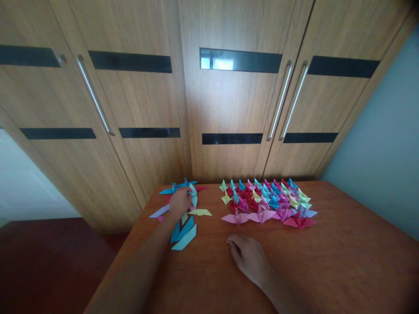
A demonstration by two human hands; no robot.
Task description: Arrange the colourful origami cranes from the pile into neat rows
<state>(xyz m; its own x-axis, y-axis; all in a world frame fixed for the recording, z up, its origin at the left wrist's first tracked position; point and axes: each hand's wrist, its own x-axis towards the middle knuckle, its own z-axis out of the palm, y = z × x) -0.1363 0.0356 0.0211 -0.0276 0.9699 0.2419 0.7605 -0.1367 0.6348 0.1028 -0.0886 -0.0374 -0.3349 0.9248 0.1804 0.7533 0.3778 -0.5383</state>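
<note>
My left hand (180, 201) reaches into a loose group of folded paper cranes at the table's left, its fingers closed at a light blue paper crane (194, 198). Whether that crane is pinched or only touched is hard to make out. Around the hand lie a blue crane (173, 190), a lavender one (159, 211), a pale yellow one (200, 212) and flat blue folded pieces (183, 231). A light turquoise piece (185, 238) lies nearest me. Curled on the bare wood, my right hand (250, 257) rests in front of the pink cranes (262, 215), apart from them.
Rows of colourful paper cranes (274, 201) stand at the back right of the brown wooden table (343, 253). Right behind the table rises a wooden wardrobe (229, 104) with long metal handles (94, 96). A pale blue wall (382, 144) is on the right.
</note>
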